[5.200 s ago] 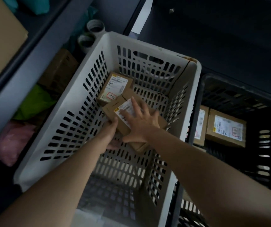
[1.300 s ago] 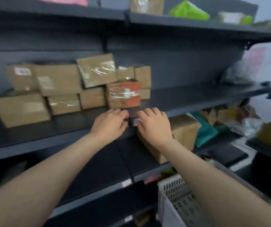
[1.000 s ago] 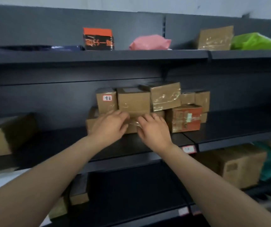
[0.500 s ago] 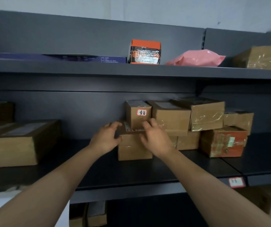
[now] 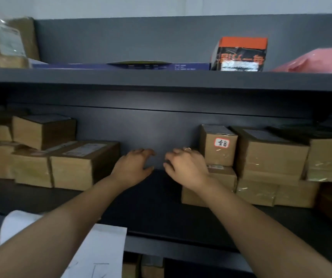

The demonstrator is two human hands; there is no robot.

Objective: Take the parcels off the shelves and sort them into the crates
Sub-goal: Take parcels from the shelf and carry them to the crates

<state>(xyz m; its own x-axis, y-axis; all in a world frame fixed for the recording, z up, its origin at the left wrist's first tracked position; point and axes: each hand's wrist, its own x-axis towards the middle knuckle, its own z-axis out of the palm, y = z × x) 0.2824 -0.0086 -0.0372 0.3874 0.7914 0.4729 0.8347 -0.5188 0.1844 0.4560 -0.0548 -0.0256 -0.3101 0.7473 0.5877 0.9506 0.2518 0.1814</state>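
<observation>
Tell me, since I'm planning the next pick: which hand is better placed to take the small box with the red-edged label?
The right hand. It is beside the small box, with its fingers almost at the box's left side. The left hand is open farther left, in front of the bare back panel, with no parcel within its fingers.

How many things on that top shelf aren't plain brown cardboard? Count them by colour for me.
Blue flat box: 1
Orange-and-black box: 1
Pink bag: 1
Total: 3
</observation>
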